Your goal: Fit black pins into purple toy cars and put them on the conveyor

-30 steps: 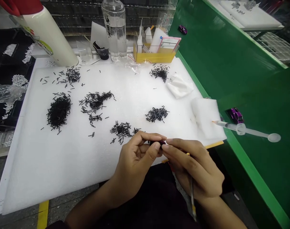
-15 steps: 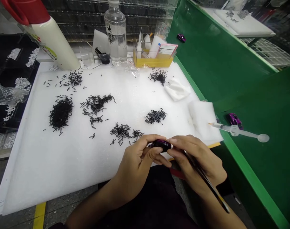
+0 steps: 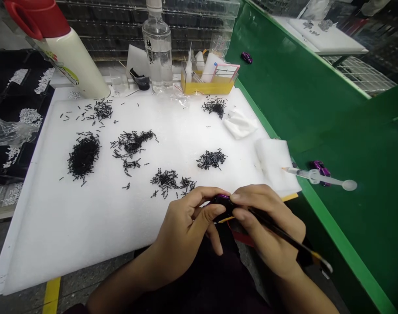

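A small, glossy purple toy car (image 3: 222, 199) sits between the thumb and fingers of my left hand (image 3: 184, 231), which is closed around it. Much of the car is hidden by fingers. My right hand (image 3: 272, 226) has its thumb and fingertips at the car's right end. Tucked through that same hand is a slim dark tool (image 3: 292, 240), with a yellowish band and a pale curved tip pointing down to the right. Just beyond the left fingers lies a pile of small black strip-like parts (image 3: 166, 179) on the white foam sheet (image 3: 97, 231).
A syringe (image 3: 316, 175) rests across a foam block (image 3: 273, 161) and the green ledge, beside another purple car (image 3: 320, 171). A crumpled white cloth (image 3: 240, 124) lies farther back. Along the rear stand a clear bottle (image 3: 158, 52), a yellow-based box (image 3: 208, 86) and a red-topped flask (image 3: 77, 61).
The toy car has tilted slightly in my fingers. My right hand has shifted a little left, and the dark tool's far end has swung up and right. My lower left fingers have uncurled downward.
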Demonstrator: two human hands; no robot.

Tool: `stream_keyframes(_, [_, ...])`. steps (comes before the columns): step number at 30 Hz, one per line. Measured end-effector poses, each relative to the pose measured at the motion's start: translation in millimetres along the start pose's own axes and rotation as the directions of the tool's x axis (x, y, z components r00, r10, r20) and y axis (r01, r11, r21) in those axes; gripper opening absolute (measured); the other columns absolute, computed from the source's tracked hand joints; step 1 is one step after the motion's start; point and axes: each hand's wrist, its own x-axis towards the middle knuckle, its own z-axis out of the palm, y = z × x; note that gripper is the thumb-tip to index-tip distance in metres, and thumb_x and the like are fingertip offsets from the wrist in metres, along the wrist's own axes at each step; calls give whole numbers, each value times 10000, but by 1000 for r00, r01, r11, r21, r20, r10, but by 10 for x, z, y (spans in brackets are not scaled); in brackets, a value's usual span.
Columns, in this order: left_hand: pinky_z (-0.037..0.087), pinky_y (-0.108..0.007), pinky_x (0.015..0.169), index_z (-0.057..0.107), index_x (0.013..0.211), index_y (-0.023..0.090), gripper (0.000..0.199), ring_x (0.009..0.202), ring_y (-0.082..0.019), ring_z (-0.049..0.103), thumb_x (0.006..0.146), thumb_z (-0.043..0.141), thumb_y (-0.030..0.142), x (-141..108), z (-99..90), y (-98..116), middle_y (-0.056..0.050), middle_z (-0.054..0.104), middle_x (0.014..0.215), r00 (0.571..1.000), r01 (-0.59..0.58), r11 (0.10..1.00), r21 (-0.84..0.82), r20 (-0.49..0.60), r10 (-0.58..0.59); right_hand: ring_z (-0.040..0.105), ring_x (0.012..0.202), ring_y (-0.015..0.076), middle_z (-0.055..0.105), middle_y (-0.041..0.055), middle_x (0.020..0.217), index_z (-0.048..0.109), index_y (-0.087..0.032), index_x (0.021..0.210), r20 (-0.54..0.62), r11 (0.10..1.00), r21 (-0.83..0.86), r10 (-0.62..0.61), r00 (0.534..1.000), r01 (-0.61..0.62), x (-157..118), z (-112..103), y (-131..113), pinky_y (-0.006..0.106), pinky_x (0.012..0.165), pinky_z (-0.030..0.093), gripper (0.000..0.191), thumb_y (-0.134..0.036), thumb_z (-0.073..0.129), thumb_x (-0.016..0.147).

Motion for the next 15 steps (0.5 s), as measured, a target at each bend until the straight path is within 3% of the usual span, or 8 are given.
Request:
stream_keyframes(3, [579, -227, 638, 782, 1170, 253, 259, 479, -109, 718, 1074, 726, 487, -16, -2, 39, 67, 768, 646, 1000, 3, 999, -35, 21, -2, 627, 678, 99, 775, -15, 992, 771, -369, 1274, -41, 924, 289, 272, 961, -250, 40, -9, -24, 195, 596, 575, 332, -341, 876, 961])
stream_keyframes(5, [578, -217, 629, 778, 1141, 255, 230, 474, -90, 712, 1066, 743, 470, -19, 14, 54, 61, 798, 727, 999, 2, 996, -92, 49, 2, 651, 698, 101, 806, -8, 1034, 784, -379, 1246, 56, 830, 382, 418, 907, -406, 54, -11, -26, 182, 610, 576, 418, -448, 953, 870])
stream_keyframes(8, [622, -222, 688, 778, 1125, 244, 220, 499, -81, 734, 1073, 738, 454, -8, 72, 35, 30, 836, 868, 986, 40, 977, -209, 164, -5, 733, 789, 162, 814, 12, 938, 848, -343, 1146, 325, 742, 370, 460, 826, -559, 10, -52, -35, 236, 699, 617, 411, -552, 969, 814])
stream_keyframes(10, [632, -216, 694, 771, 1212, 256, 246, 562, -108, 777, 1077, 732, 457, 2, 113, -10, 25, 824, 823, 973, 76, 968, -240, 232, -19, 750, 795, 198, 804, 19, 881, 866, -326, 1099, 372, 750, 343, 444, 815, -566, -76, -170, -36, 279, 705, 618, 403, -603, 947, 818])
stream_keyframes(11, [628, -205, 689, 755, 1279, 267, 281, 651, -133, 817, 1077, 731, 462, 8, 127, -39, 14, 826, 823, 972, 69, 970, -235, 235, -12, 752, 800, 214, 807, 26, 896, 865, -318, 1074, 330, 772, 300, 468, 820, -561, -134, -275, -25, 299, 704, 614, 419, -633, 941, 809])
stream_keyframes(13, [615, -183, 682, 711, 1388, 290, 358, 922, -181, 860, 1082, 719, 476, 27, 132, -97, -41, 865, 991, 985, -8, 978, -209, 165, 43, 747, 824, 253, 811, 53, 959, 846, -295, 1033, 116, 804, 63, 583, 804, -592, -276, -589, 32, 342, 697, 601, 542, -751, 916, 750])
stream_keyframes(14, [616, -184, 711, 709, 1391, 288, 358, 1062, -201, 843, 1096, 689, 491, 40, 125, -120, -68, 871, 1070, 990, -65, 978, -196, 112, 88, 737, 842, 278, 801, 70, 979, 831, -283, 1007, -53, 764, -115, 633, 772, -635, -358, -791, 78, 372, 704, 595, 623, -829, 881, 711])
stream_keyframes(15, [616, -191, 727, 727, 1356, 281, 336, 1098, -207, 830, 1106, 668, 497, 54, 114, -139, -82, 867, 1137, 991, -107, 977, -187, 57, 120, 716, 838, 299, 781, 87, 973, 816, -272, 973, -253, 660, -308, 637, 728, -685, -446, -1013, 133, 404, 702, 582, 716, -919, 818, 666])
